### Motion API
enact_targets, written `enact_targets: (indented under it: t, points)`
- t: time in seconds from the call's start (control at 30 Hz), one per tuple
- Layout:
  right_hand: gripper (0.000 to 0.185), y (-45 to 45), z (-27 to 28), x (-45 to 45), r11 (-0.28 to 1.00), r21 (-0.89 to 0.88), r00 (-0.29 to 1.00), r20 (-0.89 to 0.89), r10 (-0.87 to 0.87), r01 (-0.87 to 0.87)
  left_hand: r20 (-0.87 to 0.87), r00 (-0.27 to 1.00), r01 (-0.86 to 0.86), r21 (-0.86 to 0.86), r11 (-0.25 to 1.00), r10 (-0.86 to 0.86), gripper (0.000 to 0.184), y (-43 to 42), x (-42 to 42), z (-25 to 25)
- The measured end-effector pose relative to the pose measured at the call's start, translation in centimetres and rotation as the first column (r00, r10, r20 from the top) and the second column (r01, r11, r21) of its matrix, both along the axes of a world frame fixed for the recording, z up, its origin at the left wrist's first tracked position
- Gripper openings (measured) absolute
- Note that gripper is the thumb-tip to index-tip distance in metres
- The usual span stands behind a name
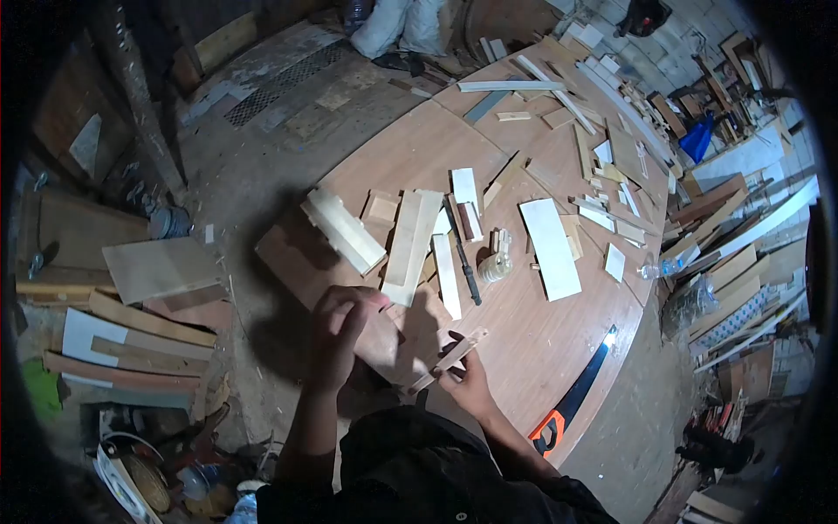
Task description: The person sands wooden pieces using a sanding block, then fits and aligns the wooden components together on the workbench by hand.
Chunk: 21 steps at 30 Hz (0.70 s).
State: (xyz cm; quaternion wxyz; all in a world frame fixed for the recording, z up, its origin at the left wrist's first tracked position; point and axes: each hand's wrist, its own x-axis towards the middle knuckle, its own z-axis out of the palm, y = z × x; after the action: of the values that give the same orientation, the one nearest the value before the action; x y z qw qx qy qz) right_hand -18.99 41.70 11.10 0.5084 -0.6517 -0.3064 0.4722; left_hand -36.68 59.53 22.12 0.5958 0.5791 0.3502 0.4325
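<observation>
By the near edge of the brown wooden worktop (515,358) | right hand (468,382) pinches slim pale wooden strip (457,352) | likely light, stiff; hold mid-length | left hand (342,327): fingers bent, cannot tell grip

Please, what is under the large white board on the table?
A wooden piece pokes out past the right edge of the white board; anything fully beneath is covered.

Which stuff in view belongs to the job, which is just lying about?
Likely part of the job:
- wooden strip in the right hand
- pale board near the left hand
- orange-handled saw, possibly

Seemingly lying about:
- white sacks
- clear bottle
</observation>
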Motion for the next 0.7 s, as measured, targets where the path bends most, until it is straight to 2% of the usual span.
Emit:
enact_targets:
  t: [0.03,0.1,0.17,0.2,0.23,0.27,0.3,0.33,0.37,0.43,0.47,0.5,0.53,0.57,0.6,0.63,0.7]
  points:
    - [0.063,0.9,-0.1,0.3,1.0,0.003,1.0,0.004,-0.015,0.015,0.062,0.997,0.05,0.045,0.998,-0.053,0.015,0.7,0.6,-5.4]
    - [0.064,3.1,-0.5,1.3,0.98,0.091,0.914,0.384,0.13,-0.178,-0.134,0.968,0.213,-0.011,0.977,-0.213,0.029,0.0,1.6,-10.0]
    - [0.063,6.3,1.9,0.9,0.989,0.097,0.958,0.273,0.085,-0.115,0.08,0.932,0.362,-0.156,0.919,-0.353,0.046,-1.5,2.6,-13.4]
    - [0.062,7.4,1.6,1.7,0.972,0.076,0.921,0.343,0.184,-0.222,0.103,0.916,0.399,-0.133,0.907,-0.387,0.059,-2.5,2.9,-14.3]
    - [0.061,8.6,1.3,2.4,0.944,0.044,0.868,0.409,0.282,-0.328,0.097,0.909,0.417,-0.22,0.882,-0.406,0.05,-3.3,3.0,-14.4]
    - [0.05,9.8,2.0,2.5,0.944,0.071,0.86,0.438,0.261,-0.323,-0.023,0.921,0.377,-0.202,0.904,-0.39,0.047,-3.4,3.2,-15.2]
    - [0.05,11.4,2.2,3.7,0.943,0.074,0.859,0.442,0.26,-0.323,-0.145,0.921,0.336,-0.177,0.925,-0.362,0.044,-3.1,3.5,-16.1]
    - [0.044,13.1,2.5,5.5,0.854,-0.123,0.727,0.471,0.499,-0.506,-0.137,0.922,0.335,-0.182,0.924,-0.361,0.043,-2.0,3.9,-14.4]
    - [0.039,14.8,2.7,7.5,0.697,-0.319,0.549,0.443,0.709,-0.643,-0.138,0.924,0.332,-0.179,0.926,-0.357,0.043,-1.6,4.0,-14.3]
    - [0.05,18.5,-2.0,13.3,0.883,-0.143,0.746,0.484,0.457,-0.448,0.154,0.961,0.274,-0.443,0.854,-0.228,0.04,-0.9,4.0,-14.2]
    - [0.046,20.9,-5.9,16.3,0.978,-0.099,0.712,0.673,0.2,-0.181,0.145,0.966,0.256,-0.45,0.855,-0.213,0.04,-0.5,3.6,-13.6]
    - [0.048,22.8,-4.8,17.4,0.996,-0.08,0.647,0.762,0.04,0.032,0.139,0.97,0.242,-0.451,0.859,-0.2,0.04,0.0,3.4,-12.3]
    - [0.054,24.1,-7.0,18.9,0.977,-0.186,0.409,0.903,0.129,0.104,0.099,0.971,0.238,-0.52,0.82,-0.22,0.04,0.6,3.0,-10.7]
    - [0.061,25.0,-9.4,20.2,0.946,-0.257,0.144,0.962,0.231,0.196,0.059,0.969,0.228,-0.584,0.779,-0.239,0.039,1.0,2.6,-9.9]
    - [0.07,25.6,-9.6,20.4,0.893,-0.37,0.204,0.924,0.324,0.257,0.098,0.97,0.237,-0.561,0.793,-0.221,0.042,0.8,2.3,-10.7]
    - [0.079,26.3,-9.8,20.5,0.824,-0.476,0.265,0.875,0.406,0.308,0.083,0.974,0.223,-0.55,0.805,-0.212,0.043,0.9,2.4,-9.1]
    - [0.084,26.8,-11.3,21.0,0.809,-0.516,0.292,0.849,0.441,0.282,0.108,0.968,0.249,-0.508,0.825,-0.226,0.047,0.9,1.9,-7.4]
